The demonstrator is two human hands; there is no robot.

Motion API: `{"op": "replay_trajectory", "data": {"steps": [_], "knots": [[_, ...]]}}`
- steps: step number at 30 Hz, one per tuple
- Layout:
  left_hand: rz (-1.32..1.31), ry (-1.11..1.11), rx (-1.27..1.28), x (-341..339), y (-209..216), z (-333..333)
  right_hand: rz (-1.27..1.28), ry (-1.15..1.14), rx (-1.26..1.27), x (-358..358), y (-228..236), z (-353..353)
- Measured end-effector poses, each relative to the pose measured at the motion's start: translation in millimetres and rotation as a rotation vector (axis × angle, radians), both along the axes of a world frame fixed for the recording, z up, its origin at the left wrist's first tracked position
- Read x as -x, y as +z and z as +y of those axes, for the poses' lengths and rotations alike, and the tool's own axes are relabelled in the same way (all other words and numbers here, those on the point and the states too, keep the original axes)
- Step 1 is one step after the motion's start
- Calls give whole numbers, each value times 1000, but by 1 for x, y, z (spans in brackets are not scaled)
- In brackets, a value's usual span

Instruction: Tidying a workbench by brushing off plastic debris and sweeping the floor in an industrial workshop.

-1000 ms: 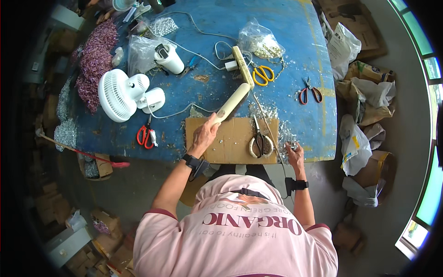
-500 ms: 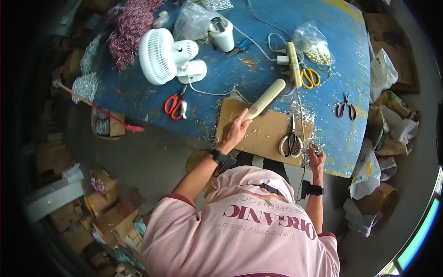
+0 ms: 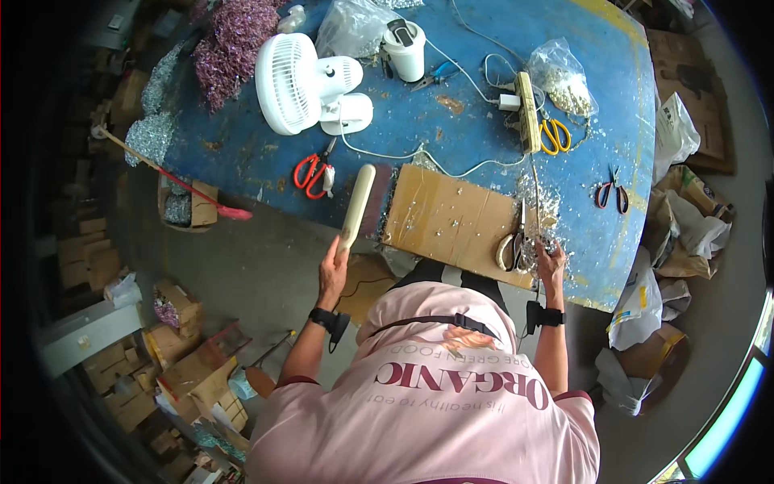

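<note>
My left hand (image 3: 331, 273) is closed round the end of a bench brush (image 3: 357, 208) with a cream handle. Its dark bristles rest on the blue table just left of a flat cardboard sheet (image 3: 451, 218). At the sheet's right end lie dark-handled scissors (image 3: 509, 250), with silvery bits (image 3: 548, 214) scattered around them. My right hand (image 3: 551, 264) is beside these scissors, over the bits at the table's near edge. Its fingers are curled together; what they hold, if anything, is too small to make out.
A white fan (image 3: 286, 85) stands at the far left, near red-handled scissors (image 3: 313, 173). Farther right are a white cup (image 3: 405, 56), a power strip (image 3: 528, 113), yellow-handled scissors (image 3: 555, 137) and pliers (image 3: 612, 195). Purple tinsel (image 3: 226, 60) is heaped at the far left corner.
My left hand has moved left with the brush, from over the cardboard to its left edge, and the brush handle is now more upright. My right hand has shifted slightly toward the scissors.
</note>
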State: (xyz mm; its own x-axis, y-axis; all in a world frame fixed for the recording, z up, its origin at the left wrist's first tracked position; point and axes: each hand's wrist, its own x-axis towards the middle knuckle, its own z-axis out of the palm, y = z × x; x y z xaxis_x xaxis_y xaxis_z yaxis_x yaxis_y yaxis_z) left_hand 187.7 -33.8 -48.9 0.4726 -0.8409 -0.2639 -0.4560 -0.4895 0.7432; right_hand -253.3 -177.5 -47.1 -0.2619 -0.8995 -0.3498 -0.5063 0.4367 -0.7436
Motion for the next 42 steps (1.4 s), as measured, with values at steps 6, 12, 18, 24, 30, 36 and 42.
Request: {"op": "replay_trajectory", "data": {"steps": [6,12,18,24,30,36,42], "knots": [[-22,-168,71,-5,16,-65,-41,98,-101,-2,0,2],[-147,-397,-43,-20,38,-26,-138,11,36,-8,0,18],[-148,-144,35,-10,45,15,-165,43,-46,-3,4,34],[-139,-95,177,-17,0,-9,-546,-157,321,33,-18,31],[-101,-264,69,-22,12,46,-354,-327,475,78,23,60],[-124,-205,-152,-35,42,98,-383,-415,486,88,8,112],[-45,-83,53,-46,28,67,-292,-350,398,66,17,135]]}}
